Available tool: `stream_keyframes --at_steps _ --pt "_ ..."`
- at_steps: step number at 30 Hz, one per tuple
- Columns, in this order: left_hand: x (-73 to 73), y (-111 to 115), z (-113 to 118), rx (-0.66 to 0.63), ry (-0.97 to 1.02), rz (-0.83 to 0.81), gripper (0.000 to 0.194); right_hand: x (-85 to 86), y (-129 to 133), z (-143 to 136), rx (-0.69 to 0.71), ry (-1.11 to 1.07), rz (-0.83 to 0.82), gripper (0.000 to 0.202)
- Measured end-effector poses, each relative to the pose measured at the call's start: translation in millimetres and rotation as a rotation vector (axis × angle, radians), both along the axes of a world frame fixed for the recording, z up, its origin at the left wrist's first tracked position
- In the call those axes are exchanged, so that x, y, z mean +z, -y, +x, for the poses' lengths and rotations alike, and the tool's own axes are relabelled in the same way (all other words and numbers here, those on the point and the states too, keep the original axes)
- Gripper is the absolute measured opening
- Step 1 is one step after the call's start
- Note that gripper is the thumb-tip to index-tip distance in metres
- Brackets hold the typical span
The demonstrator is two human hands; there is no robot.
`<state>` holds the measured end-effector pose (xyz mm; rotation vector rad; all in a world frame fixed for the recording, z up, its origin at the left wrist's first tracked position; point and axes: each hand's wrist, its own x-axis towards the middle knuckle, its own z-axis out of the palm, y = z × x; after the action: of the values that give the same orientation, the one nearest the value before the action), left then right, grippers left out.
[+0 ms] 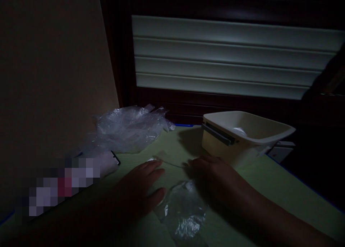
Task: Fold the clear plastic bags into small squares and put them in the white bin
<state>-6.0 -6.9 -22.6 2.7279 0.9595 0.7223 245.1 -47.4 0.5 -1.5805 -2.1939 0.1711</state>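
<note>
Pretty dim on my end, so bear with me. From the head view, I've got a clear plastic bag [185, 204] lying on the green tabletop [291, 200], right in the near middle between my two hands, which is probably just because both can reach it there without stretching. My left hand [147, 178] is at its left side, fingers spread and thumb well apart from them, not closed around anything; my guess is it's there to keep the thin film from sliding or crumpling. My right hand [208, 171] is up at the far right, fingers bunched near the plastic's far edge, but they're so dark I honestly can't tell if they've got a pinch on it. A thin line of film runs between the hands, maybe to keep that edge straight. Past the left hand there's a loose heap of plastic [126, 128], likely pushed back by the wall to leave working room. The cream bin [223, 150] stands just beyond the right hand, open side up, with something shiny inside I can't make out; handy spot, I'd say. Over on the left lies a blurred-out object [67, 182], apart from both hands.
</note>
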Motion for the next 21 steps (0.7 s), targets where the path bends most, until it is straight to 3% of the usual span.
stream_keyframes --at_steps 4,7,10,12,21 --pt "-0.2 2 0 0.002 -0.026 0.002 0.047 14.5 5 6 -0.105 0.248 0.028 0.03" --pt "0.5 3 0 -0.003 -0.023 0.011 0.049 19.8 7 3 -0.195 0.297 0.078 0.039" --pt "1.4 3 -1 -0.006 -0.029 0.015 0.049 19.7 12 -8 -0.09 0.186 0.154 0.05" --pt "1.5 3 -1 -0.013 -0.045 0.034 0.045 17.6 17 -17 0.022 0.049 0.142 0.044" --pt "0.3 -4 0 -0.082 -0.106 0.196 0.03 20.2 26 -36 0.176 -0.318 -0.223 0.027"
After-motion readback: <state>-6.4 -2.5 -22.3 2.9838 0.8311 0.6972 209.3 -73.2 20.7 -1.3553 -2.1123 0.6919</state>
